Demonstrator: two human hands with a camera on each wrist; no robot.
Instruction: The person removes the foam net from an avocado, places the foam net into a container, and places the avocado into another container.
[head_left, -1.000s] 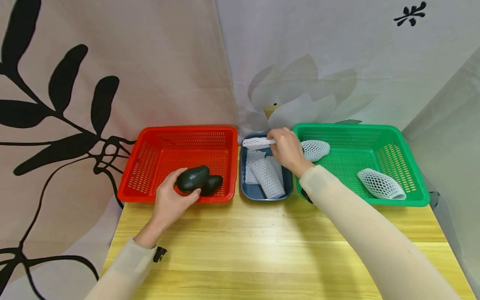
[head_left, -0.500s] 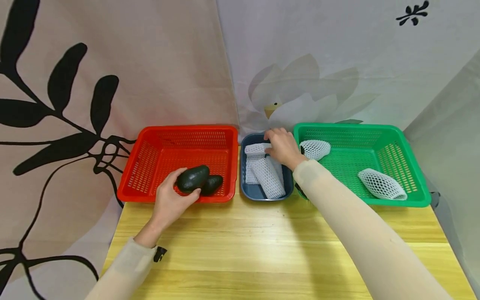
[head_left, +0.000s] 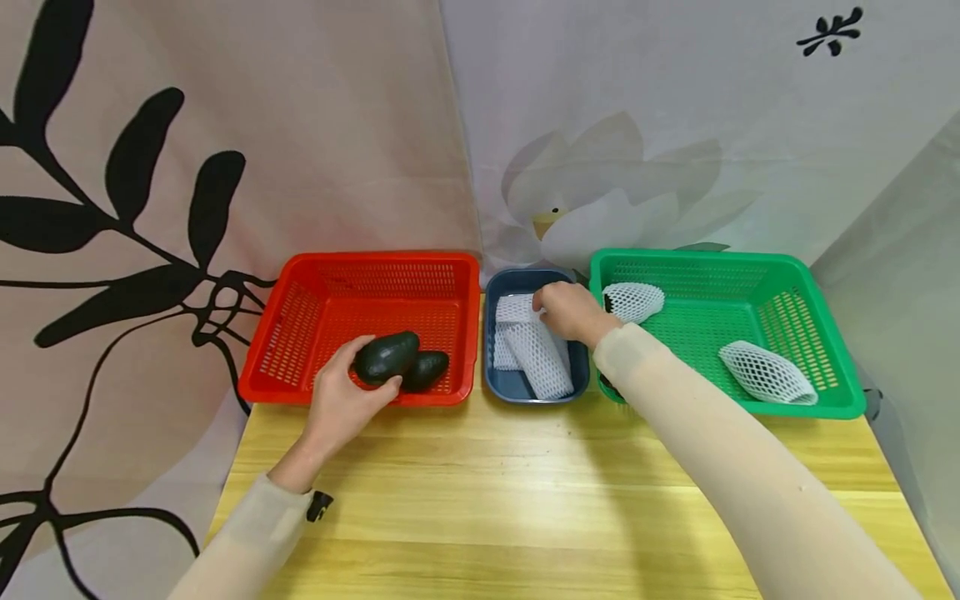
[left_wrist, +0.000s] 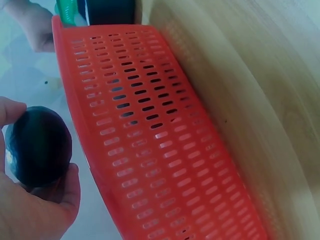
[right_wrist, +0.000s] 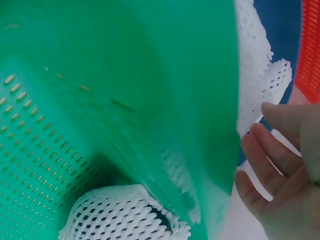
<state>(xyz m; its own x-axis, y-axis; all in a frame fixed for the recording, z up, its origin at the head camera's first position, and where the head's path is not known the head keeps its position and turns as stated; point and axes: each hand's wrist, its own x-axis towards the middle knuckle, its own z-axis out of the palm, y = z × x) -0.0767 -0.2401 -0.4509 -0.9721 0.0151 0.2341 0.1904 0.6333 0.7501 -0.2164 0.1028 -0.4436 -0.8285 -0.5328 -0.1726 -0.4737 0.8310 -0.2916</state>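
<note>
My left hand (head_left: 348, 410) grips a dark green avocado (head_left: 386, 358) above the near side of the red basket (head_left: 360, 308). Thumb and fingers lie around it in the left wrist view. Just right of it, a second avocado (head_left: 426, 370) lies in that basket. My right hand (head_left: 573, 313) is over the back right of the small blue tray (head_left: 516, 393), which holds several white foam net sleeves (head_left: 540, 358). In the right wrist view its fingers (right_wrist: 267, 162) are spread and loosely bent, the thumb near a net sleeve (right_wrist: 272, 82); nothing is gripped.
Right of the tray stands a green basket (head_left: 836, 350) with two filled foam net sleeves, one at back left (head_left: 633, 302) and one at front right (head_left: 768, 373). A dark surface shows at one sleeve's opening. The wooden table (head_left: 517, 500) stretches in front; a printed curtain (head_left: 360, 125) hangs behind.
My right hand held a foam net sleeve over the tray's back, let it go into the tray, and has shifted slightly lower. My left hand stays around its avocado.
</note>
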